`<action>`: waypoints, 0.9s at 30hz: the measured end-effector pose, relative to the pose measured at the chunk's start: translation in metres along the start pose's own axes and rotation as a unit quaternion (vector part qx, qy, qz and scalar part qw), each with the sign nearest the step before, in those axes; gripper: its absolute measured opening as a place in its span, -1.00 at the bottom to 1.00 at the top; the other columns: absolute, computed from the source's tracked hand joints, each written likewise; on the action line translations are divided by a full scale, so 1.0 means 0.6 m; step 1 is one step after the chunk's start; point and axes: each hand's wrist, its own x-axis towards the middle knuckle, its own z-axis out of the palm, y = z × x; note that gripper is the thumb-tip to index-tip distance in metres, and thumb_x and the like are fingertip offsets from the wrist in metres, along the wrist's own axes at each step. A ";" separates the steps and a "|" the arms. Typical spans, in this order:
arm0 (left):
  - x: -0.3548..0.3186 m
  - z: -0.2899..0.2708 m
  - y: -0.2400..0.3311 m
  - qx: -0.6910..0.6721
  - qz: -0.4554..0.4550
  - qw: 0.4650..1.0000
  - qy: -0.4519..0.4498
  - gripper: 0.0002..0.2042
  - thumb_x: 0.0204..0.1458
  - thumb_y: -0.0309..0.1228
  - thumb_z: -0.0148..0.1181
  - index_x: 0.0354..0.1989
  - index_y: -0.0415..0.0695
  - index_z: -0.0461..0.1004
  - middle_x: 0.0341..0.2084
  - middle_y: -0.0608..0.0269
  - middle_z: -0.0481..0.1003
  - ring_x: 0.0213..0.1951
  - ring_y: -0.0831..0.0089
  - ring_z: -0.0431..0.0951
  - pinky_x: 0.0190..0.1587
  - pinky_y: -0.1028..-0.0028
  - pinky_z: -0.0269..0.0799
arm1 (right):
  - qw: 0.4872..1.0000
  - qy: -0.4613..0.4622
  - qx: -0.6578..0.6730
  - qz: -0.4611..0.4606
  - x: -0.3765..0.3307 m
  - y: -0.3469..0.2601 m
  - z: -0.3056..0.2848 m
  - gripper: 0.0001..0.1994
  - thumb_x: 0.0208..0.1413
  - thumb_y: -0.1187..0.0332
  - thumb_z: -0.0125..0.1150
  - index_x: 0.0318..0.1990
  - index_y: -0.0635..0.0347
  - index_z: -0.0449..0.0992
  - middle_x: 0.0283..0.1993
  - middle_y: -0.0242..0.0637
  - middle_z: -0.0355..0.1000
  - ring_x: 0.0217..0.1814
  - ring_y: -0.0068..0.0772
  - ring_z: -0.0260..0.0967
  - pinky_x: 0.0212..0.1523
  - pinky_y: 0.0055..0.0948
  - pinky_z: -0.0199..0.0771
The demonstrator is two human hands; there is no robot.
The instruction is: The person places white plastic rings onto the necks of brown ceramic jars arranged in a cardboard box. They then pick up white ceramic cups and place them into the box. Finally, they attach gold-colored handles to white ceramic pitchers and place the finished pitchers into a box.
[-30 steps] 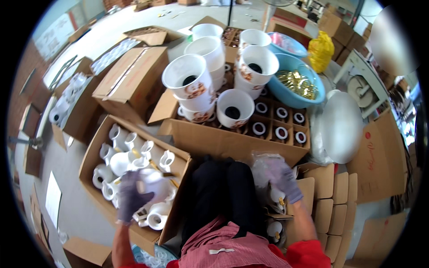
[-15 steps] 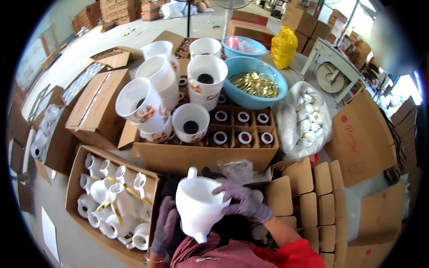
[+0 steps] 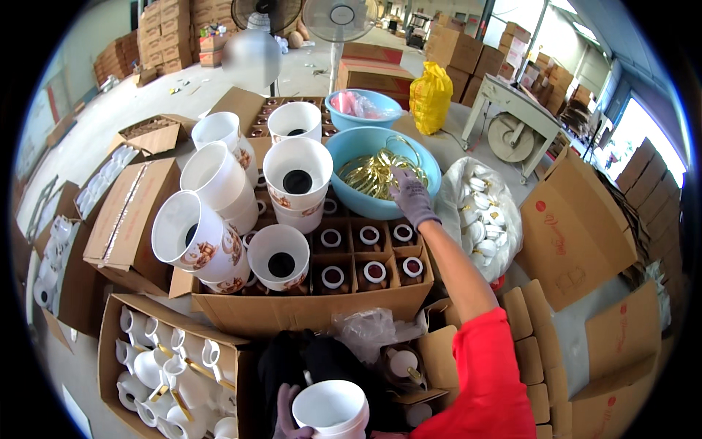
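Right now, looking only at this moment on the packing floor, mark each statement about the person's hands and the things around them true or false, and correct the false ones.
1. The right hand reaches into the blue basin of gold rings. True.
2. The left hand holds a white pot. True.
3. The hands are bare. False: both wear grey gloves.
4. The basin holds white lids. False: the lids fill the clear bag beside it.
5. The yellow bag lies in the basin. False: it stands behind it.
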 end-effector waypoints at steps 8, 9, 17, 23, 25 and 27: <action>-0.013 0.003 -0.005 -0.045 -0.059 0.994 0.076 0.34 -0.50 0.04 0.66 0.45 -0.28 -0.08 0.32 -0.01 0.23 0.35 0.21 0.21 0.39 0.29 0.07 | 0.996 0.044 0.045 0.067 0.018 -0.016 -0.052 -0.83 0.30 0.36 -0.01 -0.23 0.19 0.51 -0.46 -0.15 0.45 -0.48 -0.27 0.45 -0.40 -0.26 0.47; -0.006 -0.045 -0.013 -0.018 -0.053 0.997 0.044 0.33 -0.44 -0.03 0.66 0.47 -0.27 -0.15 0.33 0.00 0.22 0.36 0.20 0.21 0.40 0.27 0.05 | 0.975 0.025 0.179 0.130 -0.004 -0.057 -0.093 -0.80 0.30 0.31 0.02 -0.27 0.22 0.51 -0.51 -0.17 0.45 -0.52 -0.33 0.44 -0.45 -0.31 0.45; 0.005 -0.063 0.049 0.116 -0.080 0.988 -0.067 0.21 -0.17 0.10 0.48 0.49 -0.27 -0.20 0.40 0.02 0.12 0.41 0.30 0.11 0.42 0.35 -0.04 | 0.837 -0.334 0.405 0.156 -0.448 -0.337 -0.285 -0.86 0.26 0.35 0.14 -0.30 0.22 0.48 -0.62 -0.22 0.35 -0.65 -0.31 0.33 -0.58 -0.35 0.29; -0.057 -0.037 -0.003 0.060 0.031 0.997 0.032 -0.12 0.24 0.22 -0.15 0.48 -0.26 -0.13 0.45 0.01 0.02 0.45 0.26 0.02 0.46 0.35 -0.13 | 0.911 -0.312 0.263 0.069 -0.545 -0.410 -0.275 -0.88 0.26 0.41 0.10 -0.35 0.19 0.40 -0.59 -0.04 0.35 -0.52 0.04 0.42 -0.54 -0.16 0.33; -0.073 -0.040 -0.018 0.088 0.050 0.994 0.041 -0.14 0.26 0.23 -0.20 0.48 -0.25 -0.13 0.44 0.01 0.03 0.45 0.27 0.01 0.46 0.35 -0.14 | 0.914 -0.325 0.236 0.061 -0.530 -0.415 -0.280 -0.90 0.25 0.42 0.10 -0.32 0.23 0.44 -0.55 -0.04 0.36 -0.47 0.05 0.42 -0.49 -0.18 0.34; -0.071 -0.018 -0.009 0.115 0.107 0.986 0.055 -0.27 0.34 0.05 -0.17 0.48 -0.25 -0.09 0.42 0.01 0.07 0.43 0.29 0.07 0.44 0.38 -0.08 | 0.927 -0.313 0.205 0.015 -0.516 -0.413 -0.280 -0.91 0.24 0.43 0.09 -0.31 0.22 0.44 -0.56 -0.05 0.36 -0.48 0.05 0.42 -0.48 -0.18 0.36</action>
